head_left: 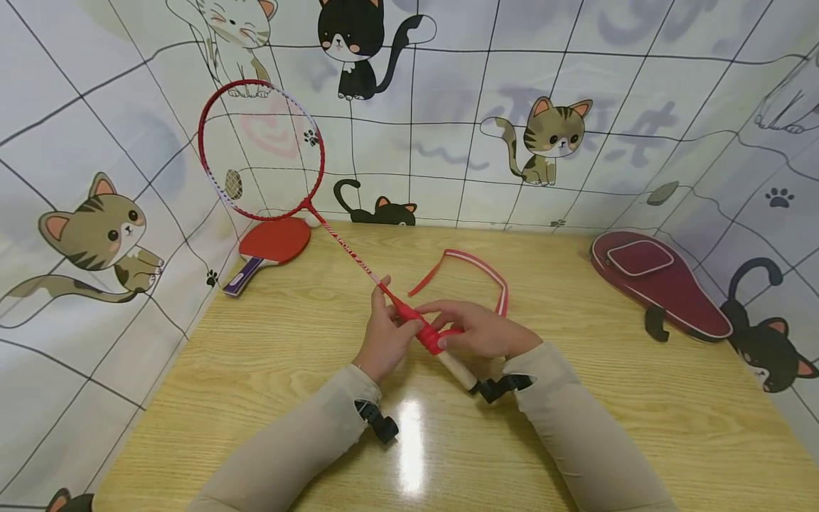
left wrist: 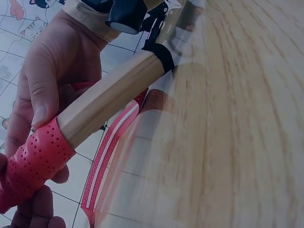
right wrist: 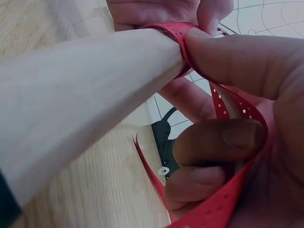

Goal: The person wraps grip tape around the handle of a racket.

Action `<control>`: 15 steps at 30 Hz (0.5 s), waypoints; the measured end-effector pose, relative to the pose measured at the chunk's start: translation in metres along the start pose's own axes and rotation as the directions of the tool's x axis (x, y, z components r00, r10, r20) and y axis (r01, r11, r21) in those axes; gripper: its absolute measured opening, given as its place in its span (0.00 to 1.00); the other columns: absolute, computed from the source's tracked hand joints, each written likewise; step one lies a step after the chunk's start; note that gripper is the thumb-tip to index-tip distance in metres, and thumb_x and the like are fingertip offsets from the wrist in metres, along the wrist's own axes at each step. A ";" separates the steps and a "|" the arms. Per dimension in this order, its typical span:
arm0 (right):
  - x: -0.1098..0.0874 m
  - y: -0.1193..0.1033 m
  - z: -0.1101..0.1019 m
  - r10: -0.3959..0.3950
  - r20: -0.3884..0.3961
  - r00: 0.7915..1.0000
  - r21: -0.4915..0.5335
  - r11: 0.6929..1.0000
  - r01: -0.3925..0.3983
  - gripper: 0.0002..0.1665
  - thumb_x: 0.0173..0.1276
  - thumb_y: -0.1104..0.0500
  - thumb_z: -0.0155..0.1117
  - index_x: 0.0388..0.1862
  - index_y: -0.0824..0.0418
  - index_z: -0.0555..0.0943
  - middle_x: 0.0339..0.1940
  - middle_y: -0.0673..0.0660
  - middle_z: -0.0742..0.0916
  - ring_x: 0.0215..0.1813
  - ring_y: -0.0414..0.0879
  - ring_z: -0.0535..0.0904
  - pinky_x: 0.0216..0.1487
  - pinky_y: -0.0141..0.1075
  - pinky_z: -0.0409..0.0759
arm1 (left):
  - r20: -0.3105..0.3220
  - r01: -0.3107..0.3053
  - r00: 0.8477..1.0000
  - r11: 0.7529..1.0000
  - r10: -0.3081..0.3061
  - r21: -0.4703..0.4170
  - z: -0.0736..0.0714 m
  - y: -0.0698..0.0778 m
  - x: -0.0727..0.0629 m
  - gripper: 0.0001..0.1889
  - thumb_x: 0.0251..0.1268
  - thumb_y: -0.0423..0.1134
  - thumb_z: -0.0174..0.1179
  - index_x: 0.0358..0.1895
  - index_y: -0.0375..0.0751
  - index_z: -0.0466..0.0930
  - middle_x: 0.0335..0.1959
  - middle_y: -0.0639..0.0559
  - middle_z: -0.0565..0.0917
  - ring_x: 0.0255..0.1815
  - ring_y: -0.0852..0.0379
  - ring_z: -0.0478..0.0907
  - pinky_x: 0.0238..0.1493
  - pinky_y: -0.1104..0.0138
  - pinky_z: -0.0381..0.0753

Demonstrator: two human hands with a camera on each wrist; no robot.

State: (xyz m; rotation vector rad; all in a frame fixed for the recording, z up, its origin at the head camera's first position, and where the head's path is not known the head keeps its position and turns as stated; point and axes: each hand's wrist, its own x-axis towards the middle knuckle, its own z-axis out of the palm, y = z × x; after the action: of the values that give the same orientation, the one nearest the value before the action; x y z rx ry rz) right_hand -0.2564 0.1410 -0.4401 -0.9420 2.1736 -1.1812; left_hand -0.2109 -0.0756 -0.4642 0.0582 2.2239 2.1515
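A red and white badminton racket (head_left: 348, 249) slants across the table, its head up at the far left and its handle toward me. Perforated red grip tape (left wrist: 38, 156) winds around the upper handle, while bare pale wood (head_left: 457, 370) shows down to the black butt end. My left hand (head_left: 387, 338) holds the racket at the wrapped part. At the lower edge of the wrap, my right hand (head_left: 483, 328) pinches the tape, thumb pressed on it in the right wrist view. From its curled fingers a loose tape tail (head_left: 504, 295), with a pale stripe, loops over the table.
A red table tennis paddle (head_left: 278, 240) lies at the back left, a white ball (head_left: 313, 222) beside it. On the right is a dark red paddle case (head_left: 659, 281) with a black strap piece (head_left: 655, 324). Cat-print cloth (head_left: 448, 142) walls the table (head_left: 608, 412) behind and at both sides.
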 end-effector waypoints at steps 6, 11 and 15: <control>0.002 -0.003 0.003 0.000 -0.031 1.000 -0.023 1.000 -0.001 0.38 0.72 0.61 0.72 0.76 0.38 0.72 0.53 0.53 0.85 0.44 0.50 0.87 0.50 0.44 0.85 | -0.009 0.009 1.000 0.999 -0.008 0.047 0.000 0.002 -0.001 0.54 0.67 0.40 0.72 0.84 0.60 0.41 0.51 0.39 0.86 0.50 0.48 0.86 0.52 0.59 0.82; 0.002 -0.005 0.003 -0.004 -0.040 0.999 -0.051 0.999 0.002 0.39 0.71 0.59 0.74 0.76 0.38 0.72 0.53 0.52 0.85 0.46 0.50 0.85 0.49 0.44 0.85 | -0.015 0.009 1.000 0.996 -0.008 0.090 0.000 0.002 -0.001 0.54 0.67 0.40 0.72 0.85 0.57 0.40 0.49 0.41 0.86 0.47 0.49 0.84 0.47 0.62 0.81; 0.000 -0.004 0.002 -0.001 -0.032 0.999 -0.063 0.998 -0.001 0.38 0.73 0.60 0.72 0.77 0.38 0.72 0.54 0.51 0.85 0.47 0.51 0.85 0.51 0.43 0.84 | -0.008 0.014 1.000 0.996 -0.013 0.089 0.000 0.001 0.000 0.53 0.69 0.37 0.70 0.85 0.58 0.39 0.49 0.40 0.86 0.46 0.49 0.85 0.46 0.62 0.82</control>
State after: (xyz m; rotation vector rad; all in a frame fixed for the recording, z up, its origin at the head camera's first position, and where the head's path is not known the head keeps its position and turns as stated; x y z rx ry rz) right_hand -0.2540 0.1382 -0.4372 -0.9557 2.2486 -1.1412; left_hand -0.2113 -0.0755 -0.4633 0.0383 2.3166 2.0491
